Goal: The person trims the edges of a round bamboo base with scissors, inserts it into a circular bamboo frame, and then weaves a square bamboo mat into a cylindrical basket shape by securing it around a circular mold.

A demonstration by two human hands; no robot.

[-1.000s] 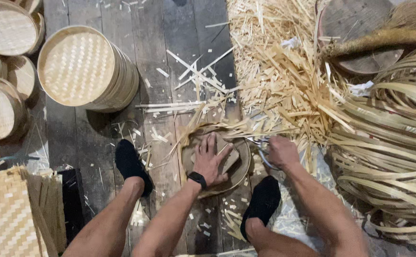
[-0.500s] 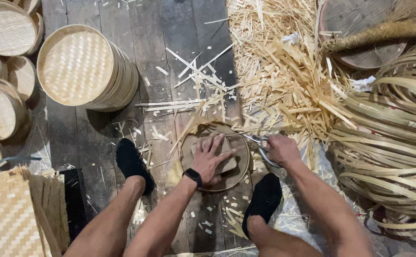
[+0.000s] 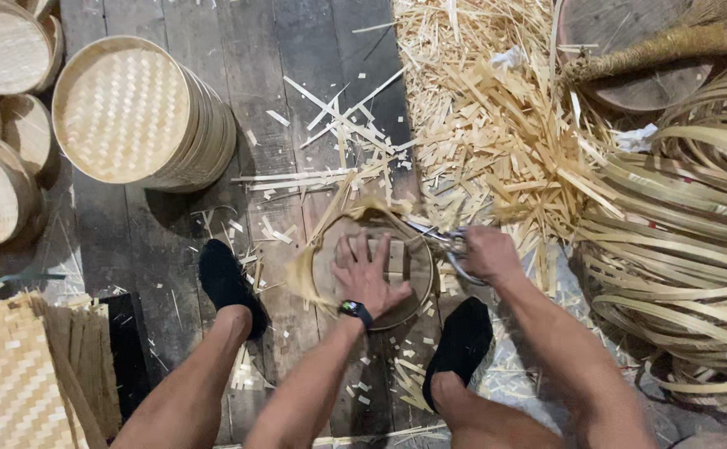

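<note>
Head view, left hand: the left hand (image 3: 369, 274) lies flat with fingers spread wide on the round tray (image 3: 373, 270), pinning it to the floor (image 3: 297, 50); a dark watch (image 3: 355, 310) sits on the wrist.
Head view, right hand: the right hand (image 3: 488, 254) is closed around the scissors (image 3: 440, 239), whose blades reach the tray's upper right edge.
Tray: it rests on the floor between two black shoes (image 3: 229, 283), with loose weave ends sticking out past its rim at the left and top.
Doing it well: the flat palm should keep the tray from turning under the blades; the cut looks best kept just beside the rim, and the spread fingers stay well apart from the blades.
Around: a heap of bamboo trimmings (image 3: 480, 125) lies above the tray, coiled strips (image 3: 679, 249) at the right, a stack of finished trays (image 3: 143, 116) at the upper left, woven mats (image 3: 22, 374) at the lower left.
</note>
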